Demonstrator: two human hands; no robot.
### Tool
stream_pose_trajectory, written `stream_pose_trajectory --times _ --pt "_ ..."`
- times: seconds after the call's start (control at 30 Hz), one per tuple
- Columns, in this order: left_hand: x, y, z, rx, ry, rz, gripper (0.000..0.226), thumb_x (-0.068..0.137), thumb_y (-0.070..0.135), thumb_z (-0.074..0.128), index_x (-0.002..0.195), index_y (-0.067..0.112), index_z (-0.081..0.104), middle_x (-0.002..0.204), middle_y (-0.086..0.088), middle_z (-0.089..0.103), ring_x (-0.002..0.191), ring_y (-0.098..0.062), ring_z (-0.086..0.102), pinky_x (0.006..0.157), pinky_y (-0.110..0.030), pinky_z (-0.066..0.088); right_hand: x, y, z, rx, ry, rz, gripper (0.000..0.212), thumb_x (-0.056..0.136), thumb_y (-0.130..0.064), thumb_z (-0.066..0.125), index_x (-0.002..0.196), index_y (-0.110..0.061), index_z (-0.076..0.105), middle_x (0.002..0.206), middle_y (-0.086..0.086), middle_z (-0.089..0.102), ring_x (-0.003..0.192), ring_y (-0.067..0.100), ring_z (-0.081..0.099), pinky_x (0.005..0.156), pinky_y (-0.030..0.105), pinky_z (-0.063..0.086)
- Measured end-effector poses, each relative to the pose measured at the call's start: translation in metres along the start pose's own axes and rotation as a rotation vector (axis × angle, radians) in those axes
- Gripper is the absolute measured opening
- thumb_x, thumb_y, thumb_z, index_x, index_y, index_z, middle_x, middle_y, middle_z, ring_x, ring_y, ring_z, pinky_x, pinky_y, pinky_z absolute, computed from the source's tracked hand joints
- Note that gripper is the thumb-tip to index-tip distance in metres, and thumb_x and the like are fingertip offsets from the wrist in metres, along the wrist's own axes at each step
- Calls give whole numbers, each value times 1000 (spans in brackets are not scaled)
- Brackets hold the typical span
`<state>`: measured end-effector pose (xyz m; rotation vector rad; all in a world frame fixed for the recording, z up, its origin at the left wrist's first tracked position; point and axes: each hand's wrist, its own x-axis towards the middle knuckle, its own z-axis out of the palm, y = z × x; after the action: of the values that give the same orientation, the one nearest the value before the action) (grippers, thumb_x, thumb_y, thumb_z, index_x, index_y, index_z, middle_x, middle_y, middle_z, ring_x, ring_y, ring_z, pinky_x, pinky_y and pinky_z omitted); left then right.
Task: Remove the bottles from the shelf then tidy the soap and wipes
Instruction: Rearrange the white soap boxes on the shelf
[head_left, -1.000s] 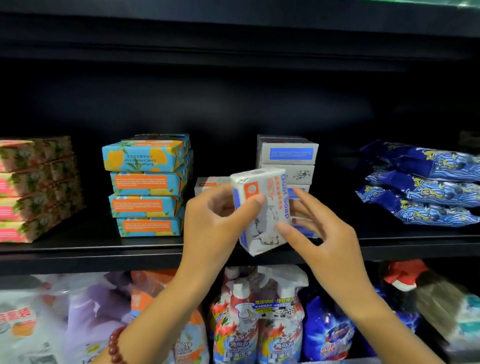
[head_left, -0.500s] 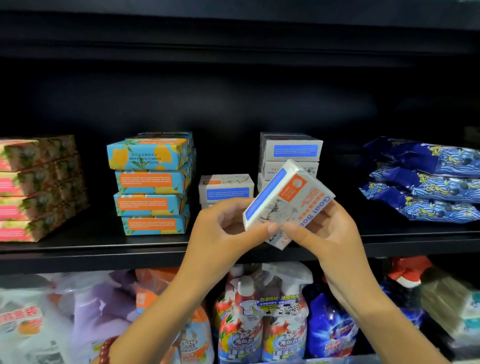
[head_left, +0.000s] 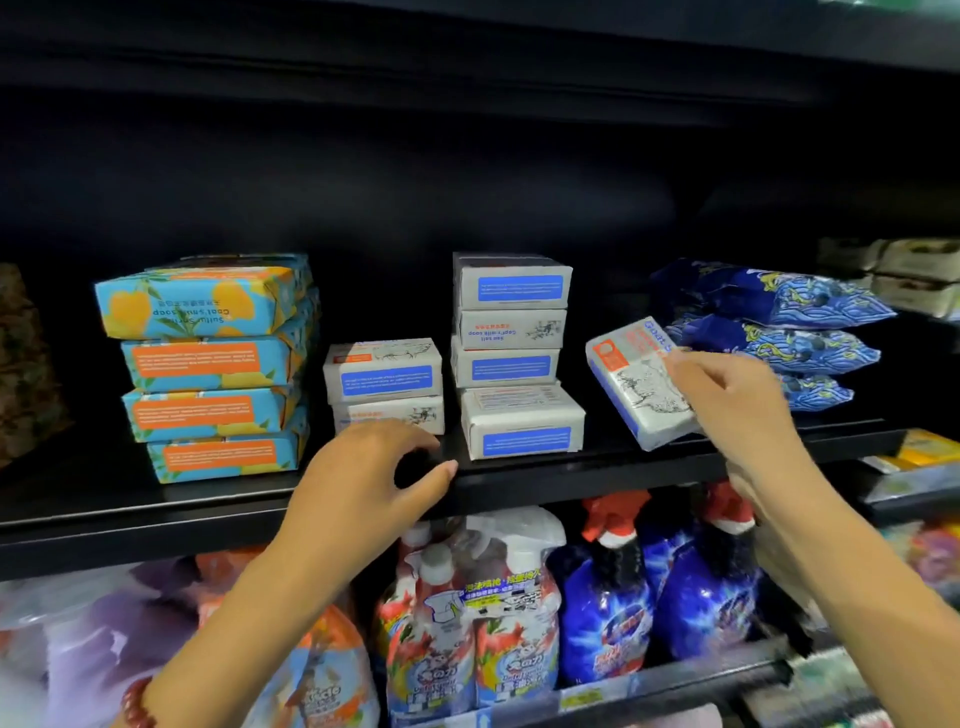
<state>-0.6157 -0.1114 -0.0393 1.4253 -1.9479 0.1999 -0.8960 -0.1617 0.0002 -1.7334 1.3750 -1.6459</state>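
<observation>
Your right hand (head_left: 727, 400) grips the white soap box (head_left: 631, 387) by its right end, fingers over its printed face. The box is tilted, with its lower corner at the front lip of the shelf (head_left: 519, 483), between the tall white stack (head_left: 511, 353) and the wipes packs (head_left: 779, 312). Your left hand (head_left: 363, 478) hovers empty, fingers loosely curled, before the short white stack (head_left: 384, 384). Level the box first, turn its blue label outward like its neighbours, then square its edges with the stack you choose, probably the short one.
</observation>
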Motion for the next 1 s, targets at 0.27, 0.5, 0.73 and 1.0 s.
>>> stream_pose_trajectory --times 0.27,0.5,0.73,1.0 --pt "8 -11 0 60 -58 17 60 73 69 37 90 23 71 86 13 67 84 -8 60 68 -25 47 17 23 7 -280 54 111 54 94 -24 53 47 -13 27 34 -7 28 44 14 25 49 33 15" --pt "3 -8 1 60 -11 -22 62 71 71 37 89 22 72 88 11 68 86 -10 61 65 -21 43 15 36 12 -514 54 55 44 96 -20 43 54 -8 48 56 5 49 56 23 44 47 32 26" --pt "0 -8 2 83 6 -12 59 75 68 39 88 22 73 87 11 70 86 -11 63 64 -19 41 -6 6 19 -309 110 -582 28 89 -30 53 99 -10 68 97 -6 61 96 12 55 83 21 42" --pt "-7 -5 2 124 38 -14 50 81 61 42 89 23 74 88 11 72 85 -15 67 64 -28 52 -29 13 64 -641 -390 -663 84 69 -73 46 130 -16 52 132 -2 55 123 11 41 98 28 37"
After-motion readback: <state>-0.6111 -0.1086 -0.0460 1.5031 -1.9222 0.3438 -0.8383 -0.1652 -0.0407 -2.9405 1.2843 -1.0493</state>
